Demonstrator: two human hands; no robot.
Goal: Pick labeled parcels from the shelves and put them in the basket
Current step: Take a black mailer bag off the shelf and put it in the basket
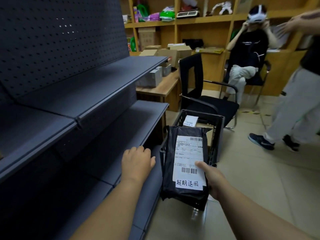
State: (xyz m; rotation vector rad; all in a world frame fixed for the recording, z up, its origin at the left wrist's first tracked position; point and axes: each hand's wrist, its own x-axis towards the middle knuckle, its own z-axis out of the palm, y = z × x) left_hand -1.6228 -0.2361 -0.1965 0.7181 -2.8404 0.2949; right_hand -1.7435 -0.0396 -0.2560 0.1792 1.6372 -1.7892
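Note:
My right hand (213, 179) grips a black plastic parcel (168, 172) by its right edge, thumb on the white shipping label with barcodes and handwritten characters. The parcel hangs over the near end of a black plastic basket (217, 129) standing on the floor. Inside the basket lies another parcel with a white label (190, 120). My left hand (136, 162) hovers just left of the parcel, fingers loosely curled, over the lowest dark grey shelf (103, 129) and holding nothing.
The grey metal shelves (78, 78) fill the left. A black chair (204, 99) stands just behind the basket. One person sits beyond it and another stands at the right on the tiled floor. A wooden desk (155, 89) with boxes is further back.

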